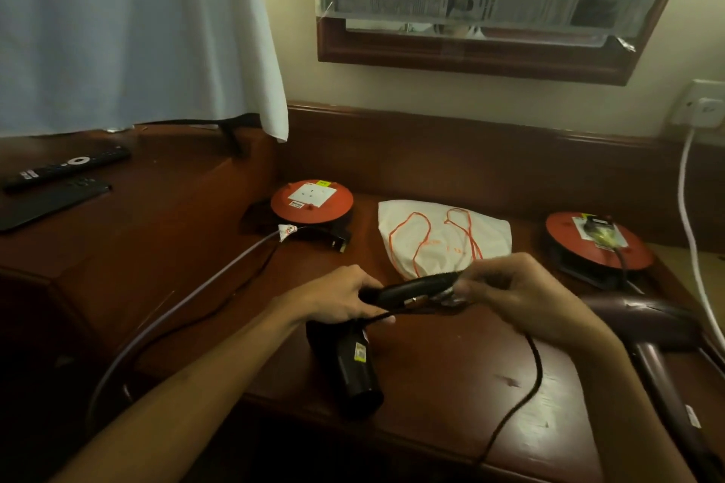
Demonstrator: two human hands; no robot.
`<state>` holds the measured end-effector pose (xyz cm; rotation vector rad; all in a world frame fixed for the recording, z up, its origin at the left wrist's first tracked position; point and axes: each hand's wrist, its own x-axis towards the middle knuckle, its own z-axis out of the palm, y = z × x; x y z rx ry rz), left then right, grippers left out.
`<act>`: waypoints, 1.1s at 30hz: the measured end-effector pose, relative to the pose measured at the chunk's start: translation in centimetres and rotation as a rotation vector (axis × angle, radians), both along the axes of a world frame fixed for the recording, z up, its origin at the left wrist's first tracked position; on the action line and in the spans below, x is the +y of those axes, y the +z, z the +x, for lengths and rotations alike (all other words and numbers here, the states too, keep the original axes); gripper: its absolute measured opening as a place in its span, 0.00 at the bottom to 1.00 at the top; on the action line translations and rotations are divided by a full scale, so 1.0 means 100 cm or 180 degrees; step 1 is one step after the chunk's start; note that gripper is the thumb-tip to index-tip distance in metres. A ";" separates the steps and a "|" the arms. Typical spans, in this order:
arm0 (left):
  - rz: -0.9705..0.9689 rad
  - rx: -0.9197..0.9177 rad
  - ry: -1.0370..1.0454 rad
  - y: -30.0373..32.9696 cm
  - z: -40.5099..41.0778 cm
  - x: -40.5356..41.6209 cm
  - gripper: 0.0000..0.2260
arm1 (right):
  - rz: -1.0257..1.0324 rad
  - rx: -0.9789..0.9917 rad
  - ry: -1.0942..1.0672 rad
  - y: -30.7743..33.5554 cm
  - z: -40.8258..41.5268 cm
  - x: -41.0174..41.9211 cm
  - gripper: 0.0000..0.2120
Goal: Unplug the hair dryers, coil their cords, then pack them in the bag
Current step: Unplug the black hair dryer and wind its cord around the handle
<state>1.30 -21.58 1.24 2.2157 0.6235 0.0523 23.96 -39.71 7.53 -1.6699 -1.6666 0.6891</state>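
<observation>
Dark wooden bench [451, 365] carries a black hair dryer [359, 365] under the left hand [337, 298], which grips its handle. Right hand [506, 286] pinches the cord [535, 361], seemingly for coiling; white bag [443, 235] waits just beyond both hands

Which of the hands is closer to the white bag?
The right hand. It holds one end of the black dryer right at the near edge of the bag. The left hand grips the other end, off to the bag's left.
</observation>
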 end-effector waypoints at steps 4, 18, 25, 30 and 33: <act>-0.0508 -0.0555 0.0340 0.012 -0.016 0.007 0.08 | -0.0813 0.0199 0.0301 -0.035 0.015 -0.008 0.09; 0.0131 0.0494 -0.0532 0.042 -0.003 -0.041 0.25 | -0.0282 -0.0545 0.0034 -0.016 0.024 0.087 0.14; 0.0177 0.0789 -0.0330 0.028 0.002 -0.026 0.32 | -0.0043 -0.1616 0.0846 0.032 -0.042 0.066 0.11; 0.0278 0.0493 -0.0433 0.022 0.004 -0.014 0.14 | -0.0523 -0.1947 0.1247 0.031 -0.072 0.030 0.11; 0.0424 0.0390 -0.0256 0.013 0.003 -0.008 0.17 | -0.0628 -0.1824 0.1156 0.032 -0.051 0.030 0.11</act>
